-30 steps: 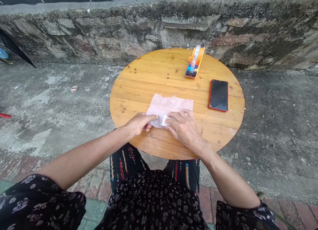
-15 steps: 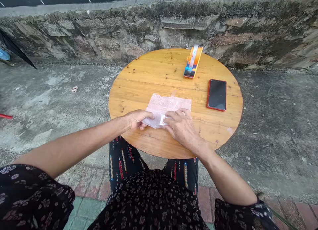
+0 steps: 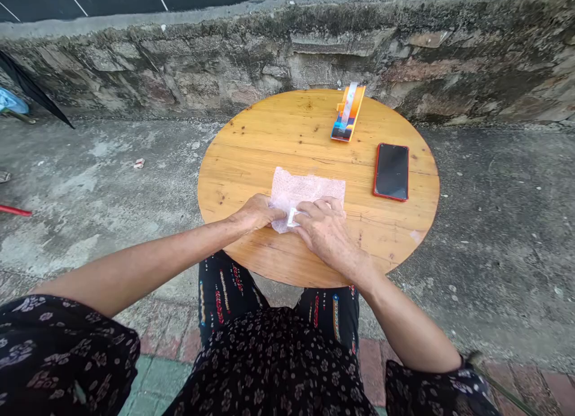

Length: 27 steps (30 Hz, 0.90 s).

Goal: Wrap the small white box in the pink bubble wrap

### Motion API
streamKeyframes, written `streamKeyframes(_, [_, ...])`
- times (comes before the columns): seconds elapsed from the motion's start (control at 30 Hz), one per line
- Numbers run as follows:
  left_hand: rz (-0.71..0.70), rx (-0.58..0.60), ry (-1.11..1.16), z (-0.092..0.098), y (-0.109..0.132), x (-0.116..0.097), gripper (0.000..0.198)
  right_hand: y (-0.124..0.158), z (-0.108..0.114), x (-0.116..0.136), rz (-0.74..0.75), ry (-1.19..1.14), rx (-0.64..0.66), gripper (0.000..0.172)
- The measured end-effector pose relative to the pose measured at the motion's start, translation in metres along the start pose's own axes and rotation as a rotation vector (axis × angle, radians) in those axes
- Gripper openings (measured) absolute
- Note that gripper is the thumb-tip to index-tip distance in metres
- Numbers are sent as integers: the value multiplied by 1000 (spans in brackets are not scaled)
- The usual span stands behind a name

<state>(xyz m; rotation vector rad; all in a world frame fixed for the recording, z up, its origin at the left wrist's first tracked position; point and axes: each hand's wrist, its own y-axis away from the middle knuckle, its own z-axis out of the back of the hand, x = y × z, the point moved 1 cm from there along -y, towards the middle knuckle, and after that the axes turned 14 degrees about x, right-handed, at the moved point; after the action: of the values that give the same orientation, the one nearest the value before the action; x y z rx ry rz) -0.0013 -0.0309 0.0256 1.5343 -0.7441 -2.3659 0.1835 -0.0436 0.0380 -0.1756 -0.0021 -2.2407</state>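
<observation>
A translucent pinkish sheet, which looks like bubble wrap [image 3: 308,184], lies on the round wooden table [image 3: 251,146] in front of me. On its near part sits a small white rectangular object [image 3: 291,217], partly hidden by my fingers. My right hand [image 3: 327,227] lies over this object from the right, its curled fingers holding it down on the sheet. With thumb and fingers my left hand [image 3: 260,214] pinches the sheet's left edge, which is bent inward beside the white object. The thumb's tip is close to the object.
Toward the table's far edge stands an orange and blue tape dispenser [image 3: 348,113] with a roll of clear tape. A phone in a red case [image 3: 391,171] lies to the right. Behind the table runs a stone wall [image 3: 215,68]. A dark folded umbrella [image 3: 33,89] leans at far left.
My left hand has moved right and slightly up, folding the sheet's left edge in toward the white object. The right hand stays almost in place.
</observation>
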Motion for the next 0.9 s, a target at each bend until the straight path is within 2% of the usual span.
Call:
streamKeyframes(0.13, [17,11,-54,-7,-2,-2,13,0,2,1,-3,-1,7,10])
streamKeyframes(0.23, [4,23,-27,-13,1,-4,4,1,3,1,-11,-5,16,12])
streamKeyframes(0.5, [-114,88,311,-14,19,-2,20,1,3,4,-29,16,35,15])
streamKeyframes(0.73, [-203,46,427,-22,12,8,13,2,6,4,-29,6,39,16])
streamKeyframes(0.9, [-260,85,506,-24,11,7,16,2,8,5,-40,2,47,19])
